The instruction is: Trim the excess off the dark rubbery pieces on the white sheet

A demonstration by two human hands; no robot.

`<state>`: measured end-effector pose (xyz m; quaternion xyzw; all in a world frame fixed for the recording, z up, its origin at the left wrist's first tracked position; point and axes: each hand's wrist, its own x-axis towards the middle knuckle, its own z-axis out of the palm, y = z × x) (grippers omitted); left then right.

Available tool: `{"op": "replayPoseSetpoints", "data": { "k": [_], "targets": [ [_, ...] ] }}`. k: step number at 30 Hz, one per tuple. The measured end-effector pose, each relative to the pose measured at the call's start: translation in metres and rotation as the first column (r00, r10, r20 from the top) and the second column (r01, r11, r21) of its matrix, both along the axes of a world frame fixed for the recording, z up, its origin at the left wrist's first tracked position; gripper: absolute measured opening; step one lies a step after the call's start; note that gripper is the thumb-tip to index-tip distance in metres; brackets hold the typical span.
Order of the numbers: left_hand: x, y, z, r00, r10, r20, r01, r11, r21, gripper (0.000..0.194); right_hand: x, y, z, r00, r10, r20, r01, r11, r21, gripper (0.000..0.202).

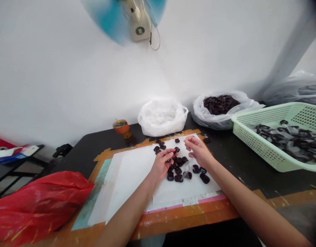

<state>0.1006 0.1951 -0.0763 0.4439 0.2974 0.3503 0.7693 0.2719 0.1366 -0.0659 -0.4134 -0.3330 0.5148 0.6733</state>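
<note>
Grip: left hand (pixel 162 163) pinching dark piece (pixel 176 149), jutting rightward, long axis unclear; right hand (pixel 199 151) unclear.

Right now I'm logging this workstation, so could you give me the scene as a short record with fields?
Left hand: appears to pinch a small glossy dark piece
Right hand: raised alongside, contents unclear
White paper sheet: under both hands, with loose dark pieces
Behind sheet: white plastic bag
Right side: pale green perforated plastic basket, holding dark pieces
Left side: red plastic bag
</note>
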Motion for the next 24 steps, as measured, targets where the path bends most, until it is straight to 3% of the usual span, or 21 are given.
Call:
{"op": "replayPoseSetpoints", "data": {
  "k": [6, 13, 24],
  "targets": [
    [0.001, -0.004, 0.002, 0.993, 0.105, -0.062, -0.091, 0.978, 0.187, 0.037, -0.001, 0.001, -0.007, 0.995, 0.01, 0.101, -0.008, 1.0, -0.017, 0.031],
    [0.001, -0.005, 0.001, 0.988, 0.118, -0.098, -0.095, 0.972, 0.214, 0.04, -0.01, -0.003, 0.002, 0.951, 0.133, 0.281, -0.13, 0.991, -0.032, 0.037],
    [0.0, -0.004, 0.004, 0.983, 0.159, -0.096, -0.147, 0.982, 0.119, 0.038, -0.009, -0.004, -0.002, 0.969, 0.246, 0.022, -0.242, 0.963, -0.116, 0.028]
  ]
}}
